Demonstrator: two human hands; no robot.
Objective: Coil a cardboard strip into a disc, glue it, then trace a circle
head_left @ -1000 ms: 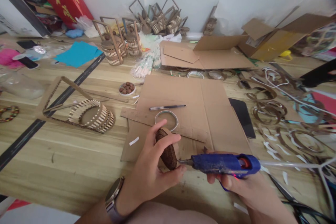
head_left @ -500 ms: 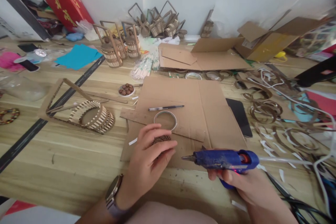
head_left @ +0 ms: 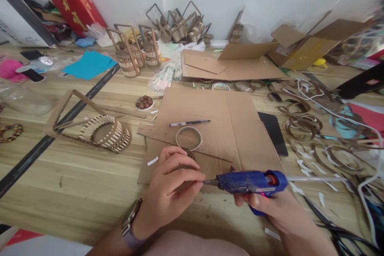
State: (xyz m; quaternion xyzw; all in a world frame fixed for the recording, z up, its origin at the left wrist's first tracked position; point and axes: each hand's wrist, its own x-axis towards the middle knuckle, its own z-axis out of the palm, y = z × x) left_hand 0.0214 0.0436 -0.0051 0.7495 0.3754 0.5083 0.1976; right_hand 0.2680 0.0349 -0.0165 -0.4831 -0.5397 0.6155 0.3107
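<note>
Over cardboard, glue gun points level, leftward.

the left hand curls over a dark woven disc on the cardboard sheet, fingers closed round it. the right hand grips a blue glue gun, its nozzle touching the left fingertips. a pen and white ring lie just beyond.

Bright, even daylight; soft shadows, edges stretched and blurred.
</note>
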